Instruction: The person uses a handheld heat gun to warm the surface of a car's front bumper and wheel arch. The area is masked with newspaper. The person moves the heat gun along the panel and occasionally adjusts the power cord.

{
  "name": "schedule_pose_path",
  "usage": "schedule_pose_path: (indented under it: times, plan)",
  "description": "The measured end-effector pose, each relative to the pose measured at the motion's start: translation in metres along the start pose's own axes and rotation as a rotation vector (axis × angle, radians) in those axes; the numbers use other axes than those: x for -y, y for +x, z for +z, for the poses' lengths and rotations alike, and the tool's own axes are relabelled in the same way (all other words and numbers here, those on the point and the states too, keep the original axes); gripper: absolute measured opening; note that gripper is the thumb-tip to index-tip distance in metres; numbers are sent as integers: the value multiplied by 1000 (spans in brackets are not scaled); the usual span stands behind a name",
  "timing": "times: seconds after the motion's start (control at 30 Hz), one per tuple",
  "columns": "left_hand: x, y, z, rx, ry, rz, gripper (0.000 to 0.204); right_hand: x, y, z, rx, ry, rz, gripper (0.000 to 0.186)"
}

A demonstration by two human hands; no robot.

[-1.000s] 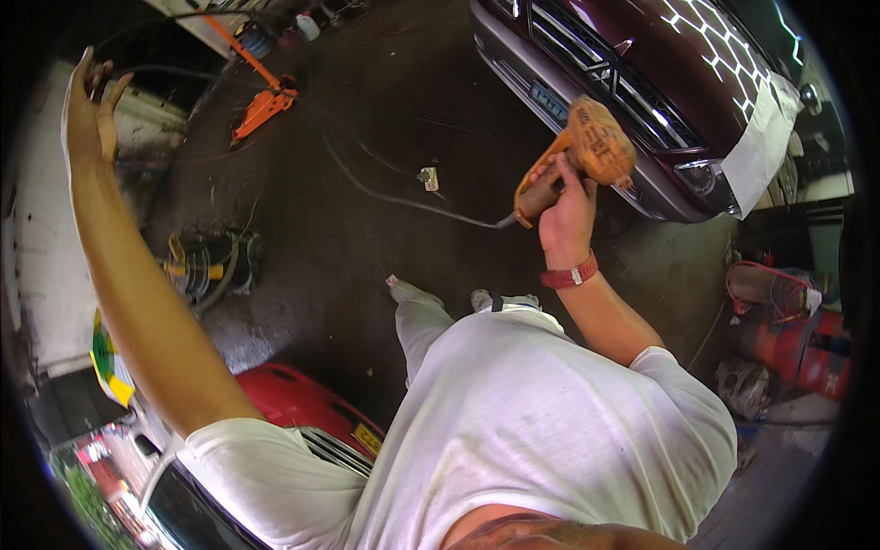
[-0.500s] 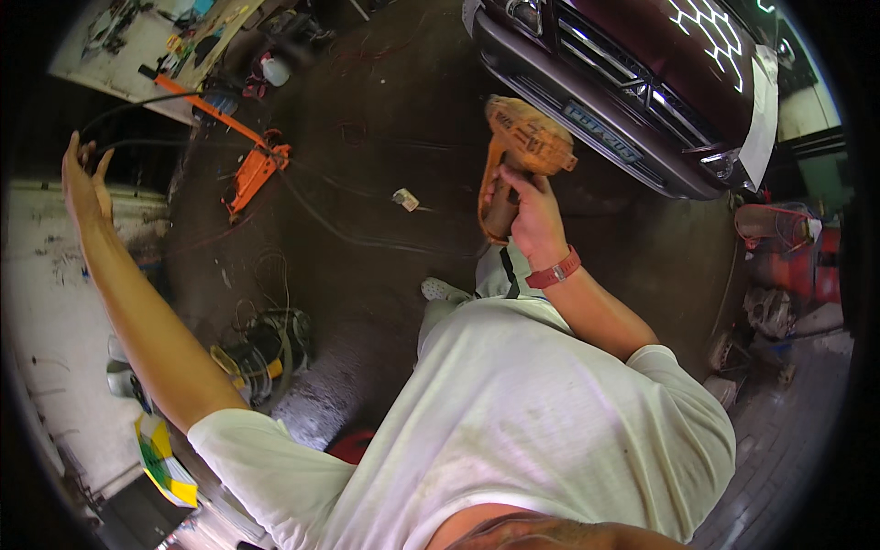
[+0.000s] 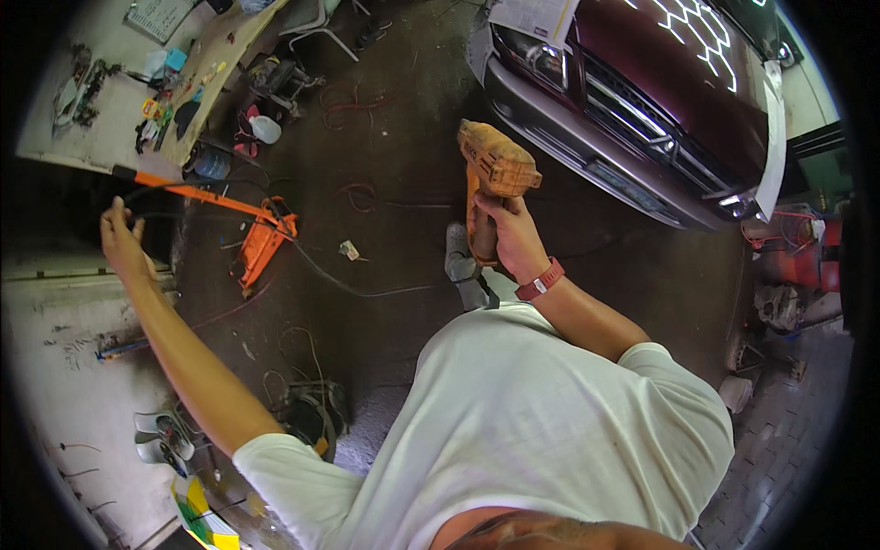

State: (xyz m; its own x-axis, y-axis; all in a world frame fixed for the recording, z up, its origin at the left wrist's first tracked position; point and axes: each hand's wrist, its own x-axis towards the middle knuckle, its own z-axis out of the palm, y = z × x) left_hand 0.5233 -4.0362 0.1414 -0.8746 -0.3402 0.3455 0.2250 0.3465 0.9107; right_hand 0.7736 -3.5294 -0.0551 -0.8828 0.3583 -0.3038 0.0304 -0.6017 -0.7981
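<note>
My right hand point(image 3: 511, 229) grips the handle of a dusty orange power tool point(image 3: 500, 160) in front of my torso, just short of the maroon vehicle's bumper point(image 3: 605, 174). My left arm is stretched out to the left, with the fingers of my left hand point(image 3: 125, 240) curled round a black cable point(image 3: 365, 292) that runs across the dark floor. Beyond that hand lies an orange floor jack point(image 3: 264, 240) with its long handle angled toward the wall. A small pale object point(image 3: 349, 250) lies on the floor beside the cable.
A cluttered workbench point(image 3: 203, 87) and a metal-legged chair point(image 3: 316, 27) stand at the back left. Paper point(image 3: 532, 16) covers part of the car's front. A canister vacuum point(image 3: 313, 408) sits low left. Red equipment point(image 3: 797, 266) is at the right, and hoses cross the floor.
The view has swung leftward, bringing more bench and wall into sight. My left hand is lower and slightly rightward in the picture; the tool in my right hand sits further left.
</note>
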Motion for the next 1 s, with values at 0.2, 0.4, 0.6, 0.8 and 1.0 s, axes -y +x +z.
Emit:
schedule_pose_path:
  times: [0.2,0.4,0.6,0.8,1.0]
  plan:
    - [74,54,86,-70,29,-106,30,-3,180,17,-79,-312,-147,46]
    - [117,115,156,-165,29,-167,32,44,331,56,-212,-688,-257,46]
    - [152,201,240,-131,63,-181,30,50,509,62,-306,-866,-356,53]
    - [165,300,339,-74,122,-158,28,39,694,50,-465,-928,-205,46]
    - [173,405,437,44,157,-193,23,71,798,59,-707,-1051,-109,47]
